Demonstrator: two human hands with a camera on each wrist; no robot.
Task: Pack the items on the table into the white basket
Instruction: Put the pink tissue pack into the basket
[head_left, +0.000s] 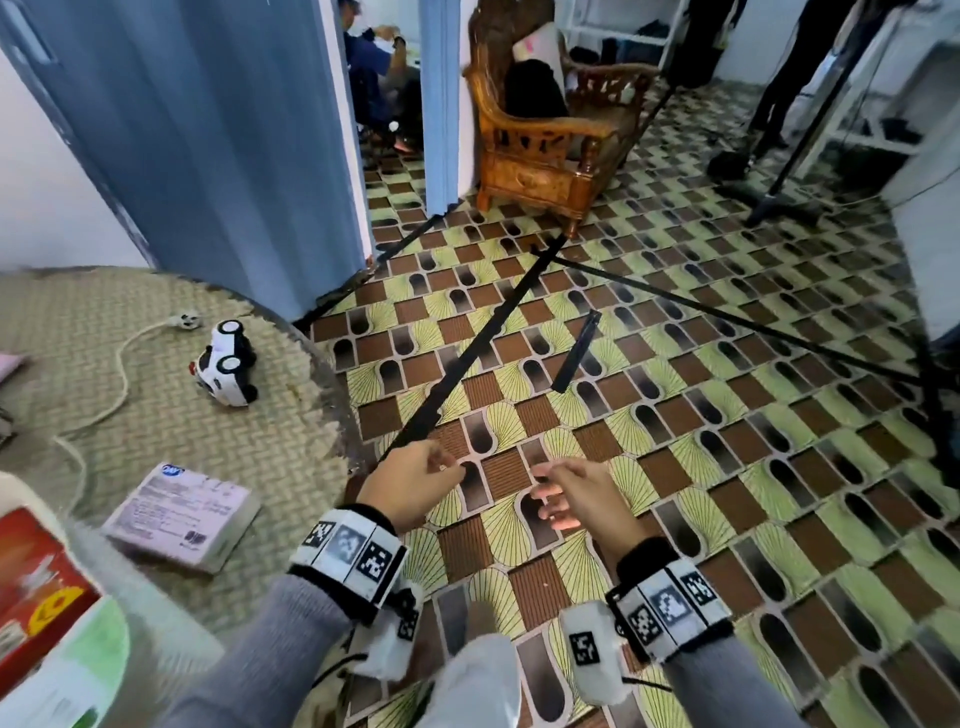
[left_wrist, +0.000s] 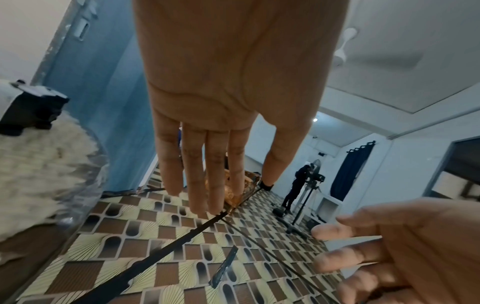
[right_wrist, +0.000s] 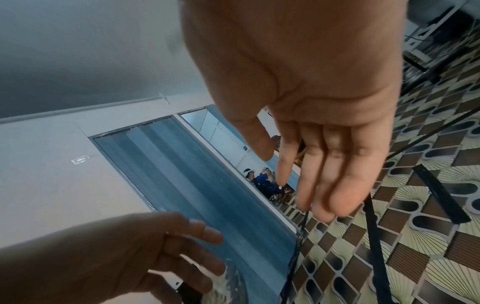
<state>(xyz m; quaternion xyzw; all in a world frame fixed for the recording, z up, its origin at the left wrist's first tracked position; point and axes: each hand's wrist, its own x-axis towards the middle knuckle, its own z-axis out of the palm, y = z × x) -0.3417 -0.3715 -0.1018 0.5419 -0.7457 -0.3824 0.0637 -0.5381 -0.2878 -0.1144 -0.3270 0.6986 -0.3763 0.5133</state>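
Beyond the table (head_left: 322, 374) edge, both empty hands hover over floor.

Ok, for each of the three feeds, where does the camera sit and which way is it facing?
Head: worn high, looking forward and down over the table edge and tiled floor; shows both sleeves, wristbands, left hand and right hand.
Left wrist: looks along the open left hand toward the floor and far room; the right hand shows low right.
Right wrist: looks along the open right hand toward the blue door; the left hand shows low left.
Shared: all views show both hands and the black tape strip on the floor.
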